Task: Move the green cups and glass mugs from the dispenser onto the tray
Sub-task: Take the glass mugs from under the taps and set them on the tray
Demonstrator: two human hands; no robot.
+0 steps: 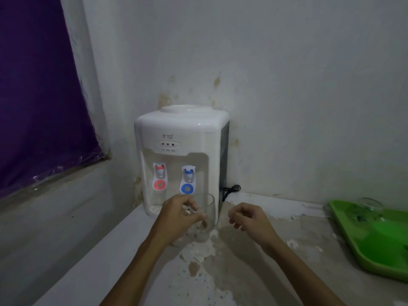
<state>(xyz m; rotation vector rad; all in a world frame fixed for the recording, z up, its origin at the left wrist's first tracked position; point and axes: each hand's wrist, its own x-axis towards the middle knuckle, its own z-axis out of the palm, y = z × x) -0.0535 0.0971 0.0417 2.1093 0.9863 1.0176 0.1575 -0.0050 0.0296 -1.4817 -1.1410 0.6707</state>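
A clear glass mug (206, 214) stands upright in front of the white water dispenser (181, 155), below its blue tap. My left hand (180, 217) is closed on the mug's handle side, fingers against the glass. To the right of the mug my right hand (249, 219) hovers with its fingers loosely curled and nothing in it. The green tray (375, 239) lies at the far right on the counter, with an upturned glass mug (369, 204) at its back corner. Faint green shapes on the tray are too blurred to identify.
The dispenser stands in the corner against stained white walls, with a black cord (230, 191) beside it. A purple-covered window (39, 96) and its sill are on the left. The counter (220, 272) has worn, patchy paint.
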